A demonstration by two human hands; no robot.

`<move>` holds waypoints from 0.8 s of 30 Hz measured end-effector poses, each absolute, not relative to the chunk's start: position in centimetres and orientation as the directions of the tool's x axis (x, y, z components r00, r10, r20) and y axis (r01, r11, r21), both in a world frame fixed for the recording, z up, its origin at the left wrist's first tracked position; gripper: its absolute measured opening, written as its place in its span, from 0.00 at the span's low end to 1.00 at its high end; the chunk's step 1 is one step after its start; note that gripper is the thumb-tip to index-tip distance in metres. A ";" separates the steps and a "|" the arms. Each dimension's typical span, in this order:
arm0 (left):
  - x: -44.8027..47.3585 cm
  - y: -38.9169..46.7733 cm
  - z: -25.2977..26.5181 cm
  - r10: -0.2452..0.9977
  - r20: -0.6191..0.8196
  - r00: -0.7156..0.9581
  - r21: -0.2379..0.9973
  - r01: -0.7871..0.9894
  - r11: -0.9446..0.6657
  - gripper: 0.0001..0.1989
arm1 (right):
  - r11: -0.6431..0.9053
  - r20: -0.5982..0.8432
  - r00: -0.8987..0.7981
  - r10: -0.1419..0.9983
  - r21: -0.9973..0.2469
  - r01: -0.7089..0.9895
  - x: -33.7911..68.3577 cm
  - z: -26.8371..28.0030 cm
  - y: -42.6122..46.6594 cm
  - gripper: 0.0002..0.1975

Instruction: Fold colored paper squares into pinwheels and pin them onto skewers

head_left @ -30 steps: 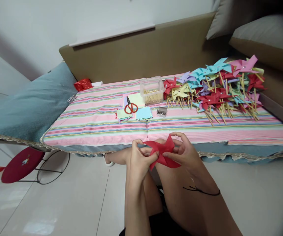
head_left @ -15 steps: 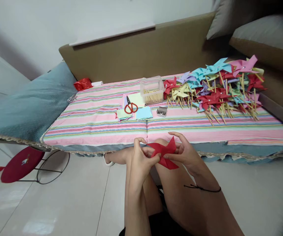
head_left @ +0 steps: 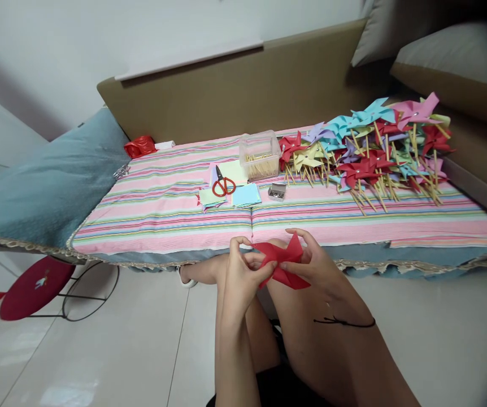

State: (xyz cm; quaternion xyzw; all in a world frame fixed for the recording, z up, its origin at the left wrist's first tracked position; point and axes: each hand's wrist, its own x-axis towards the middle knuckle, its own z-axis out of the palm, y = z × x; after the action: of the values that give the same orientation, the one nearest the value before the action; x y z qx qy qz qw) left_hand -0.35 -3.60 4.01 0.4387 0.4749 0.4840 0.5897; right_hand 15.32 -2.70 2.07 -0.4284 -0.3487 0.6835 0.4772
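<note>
A red paper pinwheel (head_left: 289, 255) without a stick in sight is held above my knees, its pointed blades spread. My left hand (head_left: 246, 271) pinches it from the left, the thumb pressed near the centre. From the right, my right hand (head_left: 317, 263) grips it too, thumb at the middle and forefinger raised behind the upper blade. The fingers behind the paper are partly hidden. Beyond my hands, a small box of metal pins (head_left: 277, 192) lies on the striped cloth, beside blue paper squares (head_left: 246, 195) and red-handled scissors (head_left: 223, 183).
A clear plastic box (head_left: 260, 161) holds wooden sticks. Finished pinwheels (head_left: 362, 169) in several colours are heaped on the right of the sofa. Green paper (head_left: 212, 197) lies left of the blue sheets. A red bag (head_left: 140, 147) is at the far left; a dark red stool (head_left: 35, 287) stands on the floor.
My right thumb has slid slightly closer to the pinwheel's centre, and the lower blade has shifted a little. Both hands keep hold of the paper. The view has moved slightly.
</note>
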 end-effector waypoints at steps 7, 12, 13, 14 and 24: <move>-0.4 -3.4 3.7 0.980 -0.144 0.136 0.960 -0.222 0.172 0.23 | -0.303 -0.271 -0.136 0.953 -0.884 -0.357 15.5 1.9 -2.6 0.38; 0.0 -3.3 3.6 0.979 -0.177 0.099 0.966 -0.174 0.192 0.25 | -0.305 -0.272 -0.140 0.952 -0.888 -0.345 15.5 1.7 -2.6 0.39; 0.1 -3.2 3.6 0.979 -0.181 0.089 0.965 -0.177 0.195 0.25 | -0.305 -0.270 -0.144 0.952 -0.887 -0.347 15.5 1.6 -2.6 0.38; 0.1 -3.1 3.5 0.980 -0.186 0.074 0.963 -0.184 0.197 0.25 | -0.302 -0.267 -0.145 0.953 -0.886 -0.351 15.5 1.6 -2.5 0.38; 0.4 -2.4 2.8 0.967 -0.235 -0.098 0.938 -0.283 0.199 0.28 | -0.260 -0.256 -0.062 0.965 -0.892 -0.368 14.5 1.6 -2.1 0.35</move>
State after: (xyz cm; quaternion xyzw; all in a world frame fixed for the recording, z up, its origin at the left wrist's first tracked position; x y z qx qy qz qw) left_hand 0.43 -2.37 2.77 0.3349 0.5105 0.5370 0.5820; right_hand 14.54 -2.07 1.59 -0.4548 -0.3277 0.6507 0.5122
